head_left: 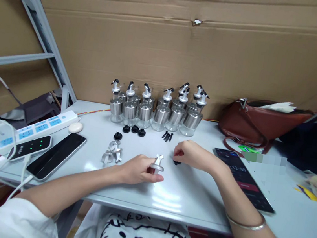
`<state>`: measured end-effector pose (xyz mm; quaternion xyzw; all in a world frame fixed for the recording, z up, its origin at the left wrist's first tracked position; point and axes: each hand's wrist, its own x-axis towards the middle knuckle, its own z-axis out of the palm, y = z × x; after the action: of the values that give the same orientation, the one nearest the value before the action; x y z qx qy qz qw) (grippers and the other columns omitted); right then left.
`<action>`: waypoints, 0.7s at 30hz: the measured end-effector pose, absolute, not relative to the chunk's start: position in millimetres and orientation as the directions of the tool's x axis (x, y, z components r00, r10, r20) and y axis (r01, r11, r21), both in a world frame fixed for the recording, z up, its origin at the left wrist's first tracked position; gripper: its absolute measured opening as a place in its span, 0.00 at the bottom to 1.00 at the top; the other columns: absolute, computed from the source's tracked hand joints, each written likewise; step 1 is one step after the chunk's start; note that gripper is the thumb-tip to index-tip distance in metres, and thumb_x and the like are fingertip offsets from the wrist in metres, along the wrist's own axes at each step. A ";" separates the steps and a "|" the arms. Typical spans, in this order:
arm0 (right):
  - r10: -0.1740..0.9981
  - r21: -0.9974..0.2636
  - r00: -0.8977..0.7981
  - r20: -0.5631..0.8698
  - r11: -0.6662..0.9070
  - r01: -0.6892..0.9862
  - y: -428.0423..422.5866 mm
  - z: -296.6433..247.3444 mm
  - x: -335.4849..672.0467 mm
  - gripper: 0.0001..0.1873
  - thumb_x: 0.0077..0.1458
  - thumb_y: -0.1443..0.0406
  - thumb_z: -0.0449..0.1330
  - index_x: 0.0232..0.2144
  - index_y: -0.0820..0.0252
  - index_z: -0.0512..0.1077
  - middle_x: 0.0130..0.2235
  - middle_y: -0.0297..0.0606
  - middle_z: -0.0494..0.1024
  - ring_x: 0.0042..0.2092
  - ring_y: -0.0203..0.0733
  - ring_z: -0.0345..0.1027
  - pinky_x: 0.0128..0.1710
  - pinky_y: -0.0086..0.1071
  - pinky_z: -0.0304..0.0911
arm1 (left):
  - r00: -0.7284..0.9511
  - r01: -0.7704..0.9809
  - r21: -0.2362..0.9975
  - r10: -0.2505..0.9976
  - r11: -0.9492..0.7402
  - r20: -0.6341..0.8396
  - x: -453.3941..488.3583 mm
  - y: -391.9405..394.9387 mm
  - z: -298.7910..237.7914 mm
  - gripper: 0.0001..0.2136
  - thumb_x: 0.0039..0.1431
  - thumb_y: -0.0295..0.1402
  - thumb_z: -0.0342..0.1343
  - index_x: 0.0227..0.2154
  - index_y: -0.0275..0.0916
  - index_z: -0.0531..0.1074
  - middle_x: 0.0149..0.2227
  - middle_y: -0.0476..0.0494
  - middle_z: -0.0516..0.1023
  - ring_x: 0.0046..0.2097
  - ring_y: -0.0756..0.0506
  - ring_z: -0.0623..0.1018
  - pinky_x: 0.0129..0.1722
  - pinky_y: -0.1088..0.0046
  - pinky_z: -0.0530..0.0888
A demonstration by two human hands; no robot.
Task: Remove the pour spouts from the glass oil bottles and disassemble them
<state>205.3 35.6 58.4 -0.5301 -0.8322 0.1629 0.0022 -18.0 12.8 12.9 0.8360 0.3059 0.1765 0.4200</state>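
My left hand [139, 170] rests on the pale table [183, 194] with its fingers closed on a silver pourer spout [157, 164], held upright. My right hand [190, 155] lies a little to the right, fingers pinched over a small black part [176, 162] on the table. Two more silver spouts [112, 152] lie just left of my left hand. Three black round caps [134, 130] and another cap [118, 136] sit beyond them. A few thin black sticks [167, 136] lie ahead of my hands.
Several glass and steel dispenser bottles [155, 108] stand in rows at the back by the cardboard wall. A white power strip [36, 128], two phones [56, 155] and a charger are at left. A phone [244, 179] and brown bag [261, 122] are at right.
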 end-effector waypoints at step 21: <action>0.860 -0.294 -0.501 -0.095 0.456 0.840 37.9 51.5 200.4 0.09 0.49 0.70 0.59 0.33 0.62 0.78 0.33 0.41 0.78 0.33 0.41 0.69 0.33 0.29 0.60 | 0.751 0.437 0.691 0.656 -0.576 0.072 -19.3 19.3 13.6 0.14 0.55 0.43 0.57 0.28 0.37 0.66 0.21 0.53 0.69 0.24 0.53 0.66 0.25 0.79 0.61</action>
<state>200.4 37.9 51.5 -0.4986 -0.8527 0.1526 0.0335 -19.3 19.3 13.6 0.8727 0.3132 0.1625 0.3376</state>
